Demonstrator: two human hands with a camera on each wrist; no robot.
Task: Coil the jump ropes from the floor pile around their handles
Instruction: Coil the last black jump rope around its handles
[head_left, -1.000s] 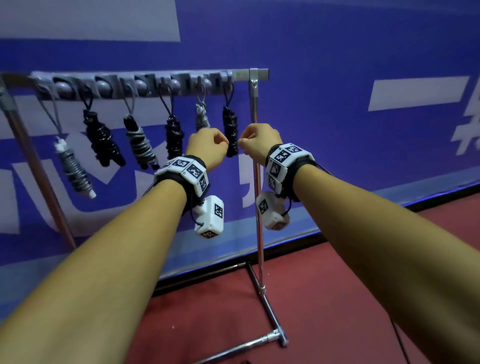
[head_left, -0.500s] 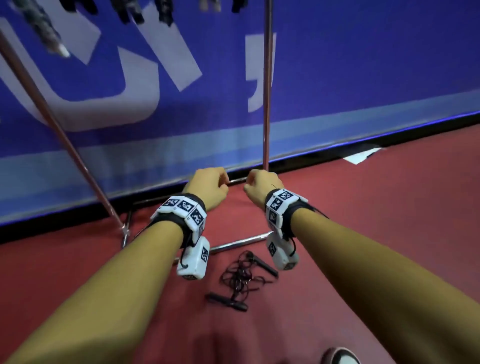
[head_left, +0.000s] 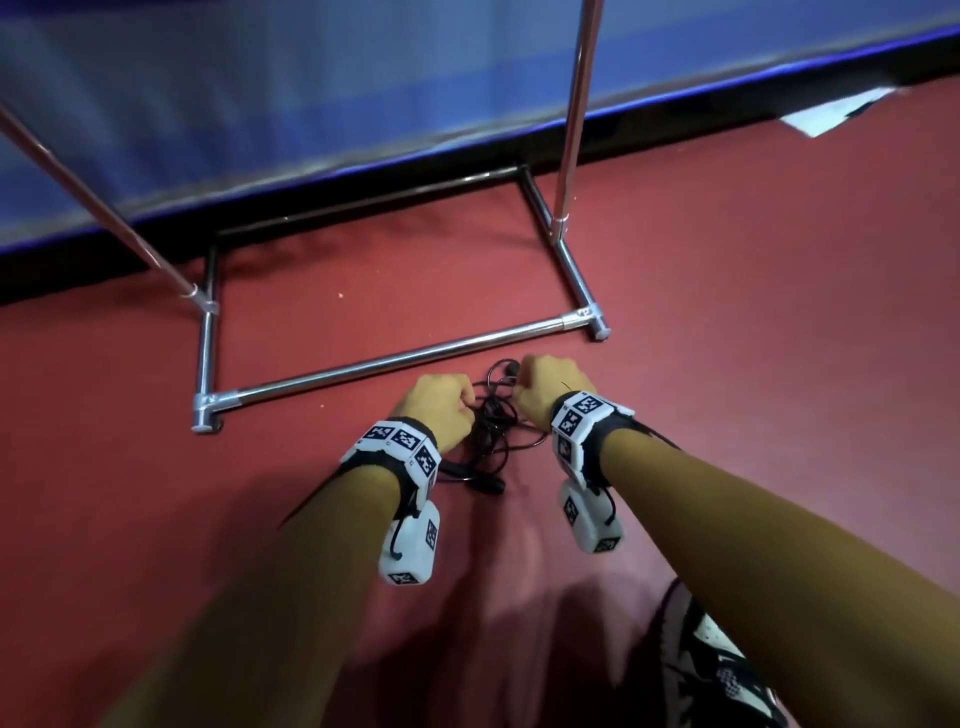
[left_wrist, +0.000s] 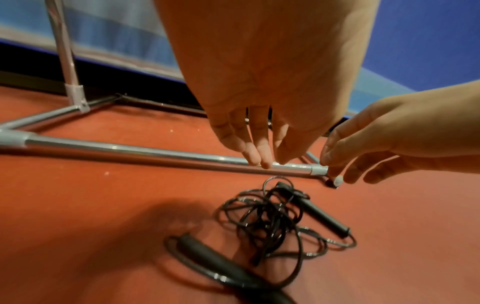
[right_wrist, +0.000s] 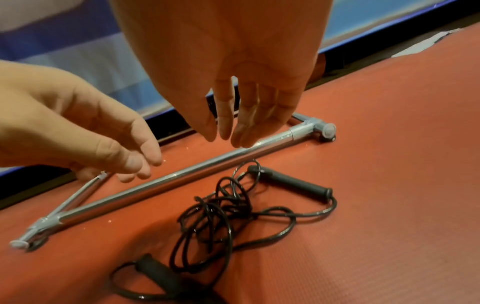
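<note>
- Left hand (left_wrist: 259, 115) — fingers loosely extended, pointing down, holding nothing; hangs above the tangle, not touching it as far as the left wrist view shows
- Right hand (right_wrist: 241, 98) — same, fingers relaxed & empty, above the far side of the pile; in the head view both look like loose fists seen from behind, but the wrist views show nothing gripped
- Thin black jump rope w/ two black cylindrical handles (right_wrist: 215, 211) — lies in a loose tangle on the red rubbery floor (head_left: 753, 338), directly under & between the hands; one handle (right_wrist: 293, 183) sits at the far right of the pile, the other handle (left_wrist: 207, 257) nearer the person; cord is uncoiled, loops crossing each other
- Chrome tubular rack base (head_left: 395, 358) — just beyond the pile, apart from the cord; blue wall banner (head_left: 311, 78) behind it
- Progress, judging from this — for this rope nothing done yet; grasp not made; left to do: pick up handles, untangle, put handles together, wrap cord round them; only one rope visible on the floor here, can't tell if others remain out of view
</note>
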